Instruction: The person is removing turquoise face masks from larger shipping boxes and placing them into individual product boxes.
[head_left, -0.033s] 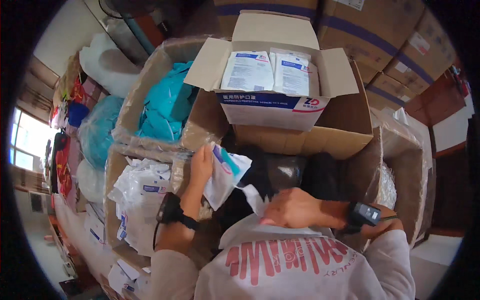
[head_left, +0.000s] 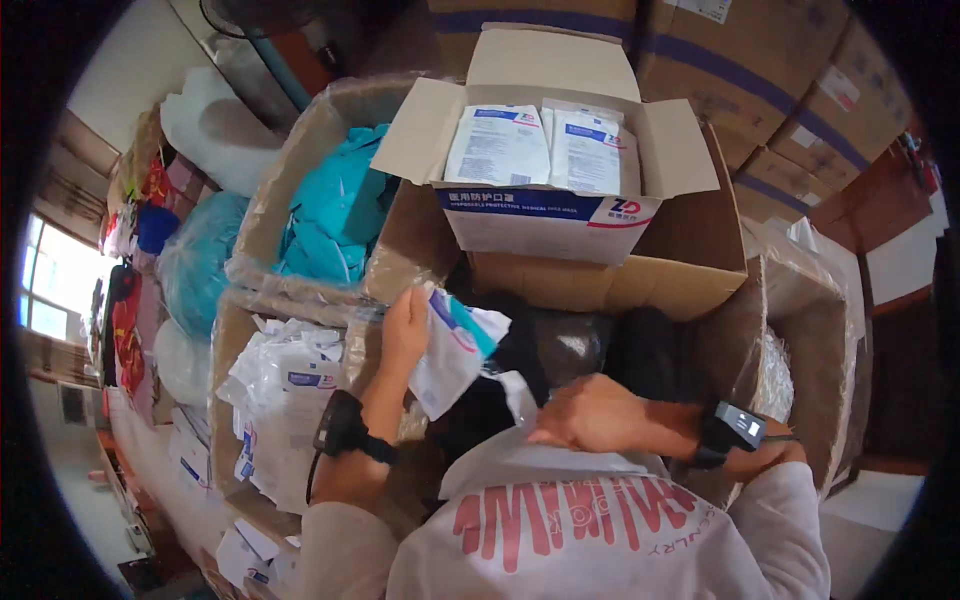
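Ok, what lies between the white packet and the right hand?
In the head view, a narrow white strip lies between the white packet and the right hand.

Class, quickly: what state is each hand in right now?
Left hand: closed, holding a white packet.
Right hand: closed, apparently pinching a white strip.

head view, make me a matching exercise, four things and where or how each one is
1. packet showing teal
2. pile of teal pieces
3. white-and-blue box
4. pile of white packaging

A. standing with its flaps spread, packets inside
B. in the nearer left carton
C. held in the left hand
D. in the farther left carton

Pairs: 1-C, 2-D, 3-A, 4-B
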